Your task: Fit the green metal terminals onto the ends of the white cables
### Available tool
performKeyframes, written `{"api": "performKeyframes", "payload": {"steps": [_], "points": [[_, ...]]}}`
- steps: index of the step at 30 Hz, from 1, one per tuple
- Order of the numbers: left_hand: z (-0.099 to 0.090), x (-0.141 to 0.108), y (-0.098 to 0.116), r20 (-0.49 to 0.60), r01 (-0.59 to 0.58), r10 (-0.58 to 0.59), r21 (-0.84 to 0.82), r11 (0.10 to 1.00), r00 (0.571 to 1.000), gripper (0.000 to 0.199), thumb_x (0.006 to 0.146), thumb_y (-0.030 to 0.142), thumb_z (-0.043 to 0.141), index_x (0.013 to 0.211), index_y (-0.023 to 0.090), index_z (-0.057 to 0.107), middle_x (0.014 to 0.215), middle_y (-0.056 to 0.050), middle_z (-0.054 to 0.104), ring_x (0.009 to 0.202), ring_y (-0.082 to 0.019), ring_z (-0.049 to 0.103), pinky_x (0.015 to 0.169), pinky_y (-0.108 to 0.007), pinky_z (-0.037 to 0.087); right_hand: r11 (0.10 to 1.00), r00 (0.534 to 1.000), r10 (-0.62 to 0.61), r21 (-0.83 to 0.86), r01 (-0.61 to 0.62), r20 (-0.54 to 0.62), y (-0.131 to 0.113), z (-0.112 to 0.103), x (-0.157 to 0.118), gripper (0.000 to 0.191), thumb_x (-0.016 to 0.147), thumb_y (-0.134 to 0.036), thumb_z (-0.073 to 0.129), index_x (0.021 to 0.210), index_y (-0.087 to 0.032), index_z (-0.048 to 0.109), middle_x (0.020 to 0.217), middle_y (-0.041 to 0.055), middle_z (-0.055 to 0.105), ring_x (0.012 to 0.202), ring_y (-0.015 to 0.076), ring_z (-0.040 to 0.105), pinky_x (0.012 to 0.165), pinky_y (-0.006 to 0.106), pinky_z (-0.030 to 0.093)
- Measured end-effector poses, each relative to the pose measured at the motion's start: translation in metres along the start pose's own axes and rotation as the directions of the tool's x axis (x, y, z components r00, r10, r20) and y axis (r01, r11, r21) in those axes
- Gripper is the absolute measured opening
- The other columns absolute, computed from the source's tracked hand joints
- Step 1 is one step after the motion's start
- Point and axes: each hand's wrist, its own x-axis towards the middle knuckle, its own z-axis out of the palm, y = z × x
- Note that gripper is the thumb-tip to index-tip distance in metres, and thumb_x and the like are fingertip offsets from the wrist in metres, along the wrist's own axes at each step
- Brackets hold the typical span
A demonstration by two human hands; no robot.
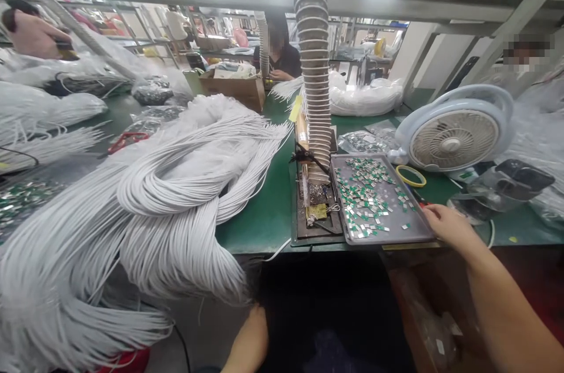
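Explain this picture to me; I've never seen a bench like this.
This view comes from a camera worn on the worker's head, looking down at a green workbench. The right hand reaches the corner of a metal tray of small green-and-silver pieces, holding nothing visible. The left hand sits low by the bench edge, beside a huge bundle of white cables; whether it holds anything is unclear. Ahead stands a dark bench fixture under a ribbed extraction hose. A desk fan stands beyond the tray, and a co-worker sits across the bench.
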Motion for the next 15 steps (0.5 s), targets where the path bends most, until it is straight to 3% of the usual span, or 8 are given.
{"api": "performKeyframes", "payload": {"steps": [3,7,9,12,15], "points": [[-0.015,-0.007,0.028,-0.050,-0.084,0.083,-0.031,0.996,0.995,0.042,0.087,0.010,0.030,0.123,0.011,0.051,0.136,-0.017,0.049,0.120,-0.021,0.054,0.099,-0.028,0.038,0.997,0.984,0.082,-0.029,-0.078,0.158,-0.009,0.002,0.009,0.019,0.071,-0.034,0.056,0.062,-0.019,0.064,0.065,0.0079,0.069,0.062,0.0227,0.063,0.058,0.030,0.043],[-0.036,-0.017,0.085,-0.107,-0.355,0.342,-0.404,0.843,0.933,0.026,0.085,0.023,0.044,0.105,0.018,0.059,0.099,-0.010,0.067,0.089,-0.021,0.065,0.084,-0.032,0.047,0.992,0.955,0.126,-0.013,-0.127,0.270,-0.021,0.000,0.019,0.018,0.071,-0.024,0.053,0.056,-0.019,0.062,0.065,0.0084,0.068,0.066,0.0229,0.063,0.062,0.030,0.042],[-0.044,-0.018,0.119,-0.005,-0.300,0.374,-0.609,0.735,0.927,0.022,0.085,0.029,0.045,0.098,0.018,0.058,0.069,-0.003,0.063,0.065,-0.017,0.063,0.063,-0.029,0.048,0.989,0.948,0.139,0.017,-0.150,0.287,-0.026,-0.003,0.023,0.018,0.070,-0.022,0.051,0.055,-0.019,0.061,0.064,0.0075,0.067,0.066,0.0216,0.062,0.063,0.029,0.041],[-0.056,-0.017,0.167,0.098,-0.122,0.411,-0.871,0.476,0.907,0.016,0.080,0.028,0.054,0.089,0.016,0.052,0.081,-0.001,0.058,0.051,-0.009,0.057,0.050,-0.023,0.043,0.978,0.940,0.156,0.085,-0.190,0.304,-0.033,-0.008,0.023,0.020,0.071,-0.021,0.049,0.054,-0.019,0.060,0.061,0.0055,0.065,0.062,0.0192,0.060,0.059,0.027,0.040],[-0.067,-0.013,0.203,0.105,-0.013,0.441,-0.967,0.256,0.891,0.017,0.079,0.023,0.055,0.093,0.015,0.049,0.077,0.001,0.057,0.048,-0.008,0.057,0.047,-0.021,0.041,0.958,0.929,0.163,0.171,-0.230,0.333,-0.040,-0.008,0.014,0.023,0.073,-0.024,0.047,0.054,-0.018,0.059,0.051,0.0015,0.059,0.052,0.0157,0.054,0.051,0.025,0.038]]}}
